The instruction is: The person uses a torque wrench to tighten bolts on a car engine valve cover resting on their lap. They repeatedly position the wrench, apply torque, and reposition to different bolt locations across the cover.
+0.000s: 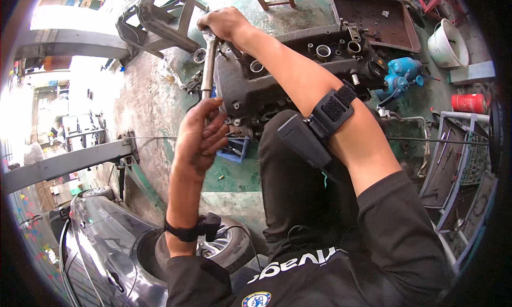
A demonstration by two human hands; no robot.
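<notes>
A long metal socket wrench (209, 67) runs along the left end of a dark engine (240, 85). My right hand (226, 23) is closed over the wrench's upper end, its arm reaching across the engine. At the lower end of the handle, my left hand (201, 131) has its fingers curled round it; the palm hides the handle's tip. Round openings show along the engine's top. A blue tray (233, 148) with small items lies below the engine, just right of my left hand.
Metal stands (160, 21) rise at the upper left. A brown drip tray (373, 19), white bucket (448, 44), blue jack-like tool (400, 77) and red cylinder (470, 103) are at the right. An opened toolbox (453, 163) sits far right. A dark car (106, 237) stands lower left.
</notes>
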